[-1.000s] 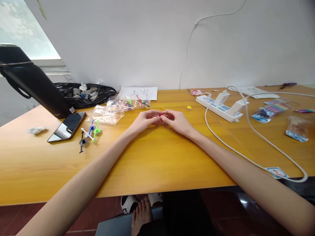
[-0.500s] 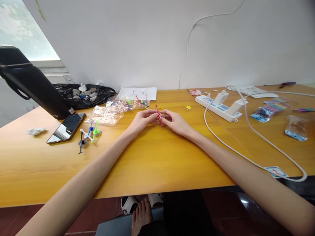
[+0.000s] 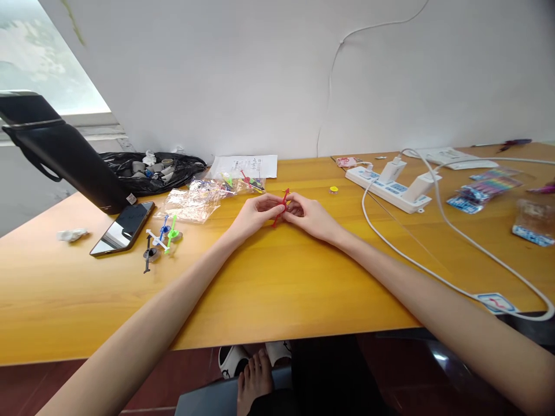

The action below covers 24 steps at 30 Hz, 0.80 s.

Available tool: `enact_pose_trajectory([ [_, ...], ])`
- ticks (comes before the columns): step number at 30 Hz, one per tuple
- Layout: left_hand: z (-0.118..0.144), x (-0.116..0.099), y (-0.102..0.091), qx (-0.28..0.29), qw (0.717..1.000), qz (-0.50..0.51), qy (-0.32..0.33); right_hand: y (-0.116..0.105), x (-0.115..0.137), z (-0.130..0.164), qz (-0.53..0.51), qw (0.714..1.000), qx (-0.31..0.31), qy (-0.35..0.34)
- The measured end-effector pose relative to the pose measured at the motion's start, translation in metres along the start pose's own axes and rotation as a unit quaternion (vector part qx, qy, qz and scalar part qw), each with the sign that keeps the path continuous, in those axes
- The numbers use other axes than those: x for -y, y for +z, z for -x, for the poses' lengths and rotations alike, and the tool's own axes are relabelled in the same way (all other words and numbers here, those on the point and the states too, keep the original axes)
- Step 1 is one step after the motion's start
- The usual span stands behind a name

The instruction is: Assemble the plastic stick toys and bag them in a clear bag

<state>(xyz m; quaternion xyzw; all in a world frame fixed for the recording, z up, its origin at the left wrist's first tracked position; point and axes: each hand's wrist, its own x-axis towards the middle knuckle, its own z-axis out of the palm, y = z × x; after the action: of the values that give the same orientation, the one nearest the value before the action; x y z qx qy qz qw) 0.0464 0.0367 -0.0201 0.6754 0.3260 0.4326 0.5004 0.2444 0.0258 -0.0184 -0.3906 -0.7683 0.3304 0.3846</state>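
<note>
Left hand [image 3: 254,212] and right hand [image 3: 310,215] meet fingertip to fingertip, both pinching a thin red plastic stick [image 3: 280,208] — tilted, its upper end far-right.

**Plastic on varnished wood**

I see a thin red plastic piece [image 3: 281,207], smooth and slightly shiny, pinched between my left hand [image 3: 255,212] and right hand [image 3: 310,215]. The table [image 3: 277,289] under them looks like yellow wood with a smooth satin finish. To my left lie crinkled clear plastic bags [image 3: 191,202], a phone [image 3: 124,227] with a glossy glass face, and a shiny black plastic bag [image 3: 151,170]. The power strip [image 3: 390,189] is matt white plastic, with a white paper sheet [image 3: 245,164] behind.
</note>
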Motion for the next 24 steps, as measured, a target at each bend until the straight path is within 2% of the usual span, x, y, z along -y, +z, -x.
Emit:
enact_pose_trajectory([
  [7,-0.003,0.007,-0.001,0.004,1.0,0.006,0.023,-0.001,-0.001,-0.001,0.013,1.0,0.002,-0.007],
  [17,-0.001,0.001,0.0,-0.027,1.0,-0.003,0.01,-0.003,0.002,0.0,0.029,0.999,0.003,-0.013],
  [20,0.002,-0.016,-0.003,-0.046,0.999,0.005,0.014,-0.003,0.004,0.001,0.049,0.999,0.003,-0.017],
  [22,0.01,-0.039,-0.007,-0.039,0.998,-0.027,0.031,-0.003,0.005,0.002,0.055,0.998,0.012,-0.019],
  [24,0.026,-0.071,-0.013,-0.038,0.992,-0.103,0.06,-0.003,0.005,0.002,0.055,0.998,0.023,-0.021],
])
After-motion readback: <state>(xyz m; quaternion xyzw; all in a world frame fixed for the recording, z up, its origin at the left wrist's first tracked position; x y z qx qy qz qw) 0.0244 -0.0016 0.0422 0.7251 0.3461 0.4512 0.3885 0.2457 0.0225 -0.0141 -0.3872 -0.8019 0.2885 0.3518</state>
